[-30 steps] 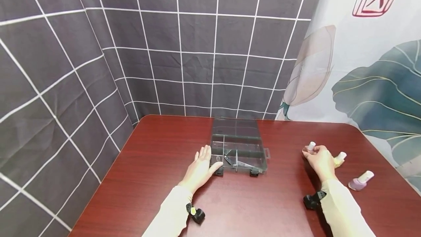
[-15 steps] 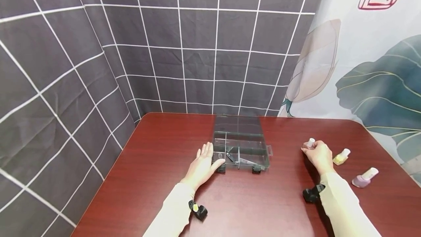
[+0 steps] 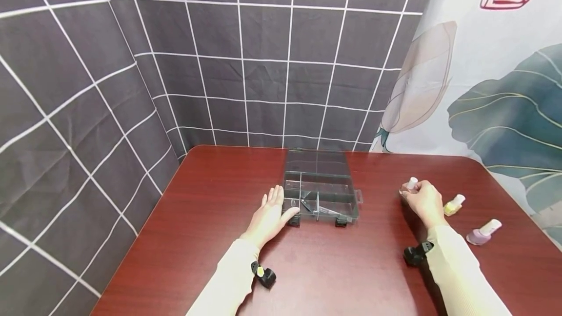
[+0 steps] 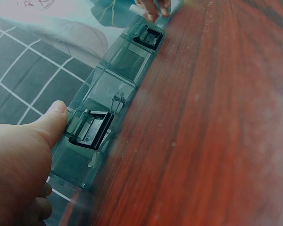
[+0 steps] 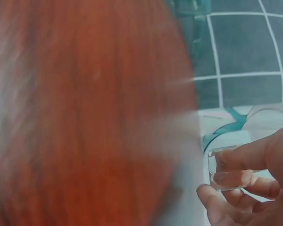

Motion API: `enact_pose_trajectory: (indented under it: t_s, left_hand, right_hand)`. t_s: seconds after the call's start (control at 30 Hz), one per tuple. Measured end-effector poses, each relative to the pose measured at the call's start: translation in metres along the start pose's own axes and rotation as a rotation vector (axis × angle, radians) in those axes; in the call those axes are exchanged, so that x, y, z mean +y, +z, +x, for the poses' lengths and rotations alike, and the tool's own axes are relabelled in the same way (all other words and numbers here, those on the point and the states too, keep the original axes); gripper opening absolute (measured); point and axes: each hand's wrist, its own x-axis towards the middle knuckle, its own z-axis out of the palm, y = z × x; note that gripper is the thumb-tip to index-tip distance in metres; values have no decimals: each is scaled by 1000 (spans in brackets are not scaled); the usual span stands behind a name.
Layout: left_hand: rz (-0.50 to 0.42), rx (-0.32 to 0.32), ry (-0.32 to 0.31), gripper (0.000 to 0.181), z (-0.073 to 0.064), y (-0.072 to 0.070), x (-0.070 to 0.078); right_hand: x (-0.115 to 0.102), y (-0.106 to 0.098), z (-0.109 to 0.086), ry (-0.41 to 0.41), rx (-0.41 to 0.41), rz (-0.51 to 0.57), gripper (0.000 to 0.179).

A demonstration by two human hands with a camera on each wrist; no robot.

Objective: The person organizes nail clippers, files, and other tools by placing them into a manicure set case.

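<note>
Flat fingers of my left hand [image 3: 269, 214] lie along the left side of a clear divided plastic box [image 3: 344, 204], its lid tipped back. The thumb reaches over the front rim, beside a black latch [image 4: 92, 131] in the left wrist view. Small metal tools [image 3: 307, 204] lie in the front compartments. At the right, my right hand [image 3: 427, 204] pinches a small nail polish bottle [image 5: 232, 178] between thumb and fingers. Its white cap [image 3: 411, 183] sticks up above them. Closest to that hand is a yellow nail polish bottle [image 3: 454, 206], lying tilted.
A lilac nail polish bottle [image 3: 482, 232] with a white cap lies nearer the front right. Grey grid cloth [image 3: 263, 82] hangs behind the red-brown table [image 3: 347, 262]; a floral cloth [image 3: 496, 111] hangs at the right. A second black latch [image 3: 341, 221] sits on the box's front.
The right hand, holding the nail polish bottle, has shifted slightly left, uncovering the yellow bottle. My left hand stays at the box. The head view has tilted a little.
</note>
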Motion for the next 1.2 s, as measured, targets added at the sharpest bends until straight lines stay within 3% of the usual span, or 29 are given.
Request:
enact_pose_trajectory:
  t_s: [0.57, 0.9, 1.2]
  left_hand:
    - [2, 8, 7, 82, -2, -2, 0]
    - [-5, -8, 2, 82, -2, -4, 1]
    - [-3, -11, 4, 82, -2, -5, 1]
  right_hand:
    - [-36, 12, 0, -194, 83, 75, 20]
    - [-68, 25, -2, -220, 66, 152, 15]
    - [-94, 40, -3, -299, 40, 161, 14]
